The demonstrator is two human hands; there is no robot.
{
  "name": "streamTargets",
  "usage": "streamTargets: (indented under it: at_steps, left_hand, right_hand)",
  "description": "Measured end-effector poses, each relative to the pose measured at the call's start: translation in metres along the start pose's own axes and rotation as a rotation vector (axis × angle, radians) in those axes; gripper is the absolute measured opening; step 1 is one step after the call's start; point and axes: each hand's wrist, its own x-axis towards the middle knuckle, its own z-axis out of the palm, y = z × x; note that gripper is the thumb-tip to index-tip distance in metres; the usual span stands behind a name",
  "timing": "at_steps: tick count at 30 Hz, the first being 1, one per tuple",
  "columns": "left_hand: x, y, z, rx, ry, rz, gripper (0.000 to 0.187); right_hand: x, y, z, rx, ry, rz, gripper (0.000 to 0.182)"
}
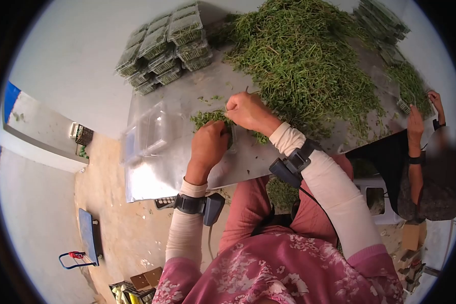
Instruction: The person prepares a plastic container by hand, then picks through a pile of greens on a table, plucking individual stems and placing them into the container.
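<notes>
My left hand (207,148) is curled closed over a clear plastic box, partly hidden under it, at the front of the metal table. What its fingertips hold is hidden. Leafy green herb sprigs (203,118) show just beyond the knuckles. My right hand (249,111) is closed in a pinch at the edge of these sprigs, close to the left fingers. A thin dark stem-like piece sticks up behind it. To the left lie clear plastic clamshell boxes (159,129), with no greens visible inside. A large heap of cut green herbs (309,61) rises beyond my right hand.
Filled clear boxes (162,43) are stacked at the table's back left, more (382,23) at the back right. A co-worker's hands (415,121) are busy with greens at the right. A blue trolley (88,235) stands on the floor at left; crates (131,294) sit below.
</notes>
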Motion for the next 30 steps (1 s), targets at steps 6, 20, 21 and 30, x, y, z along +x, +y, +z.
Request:
streamTargets:
  at_steps: [6, 20, 21, 30]
  left_hand:
    - [-0.011, 0.014, -0.027, -0.129, -0.014, 0.124, 0.005]
    - [-0.033, 0.011, -0.028, -0.114, 0.068, 0.098, 0.006]
    - [-0.032, 0.011, -0.029, -0.119, 0.057, 0.098, 0.006]
    - [-0.035, 0.013, -0.035, -0.196, 0.070, 0.063, 0.007]
  right_hand:
    - [0.004, 0.000, 0.008, -0.140, -0.045, -0.028, 0.010]
    - [0.005, -0.026, -0.023, 0.095, -0.062, -0.050, 0.015]
    - [0.007, -0.024, -0.024, 0.131, -0.051, -0.067, 0.015]
    - [0.009, -0.028, -0.021, 0.465, -0.174, 0.051, 0.014]
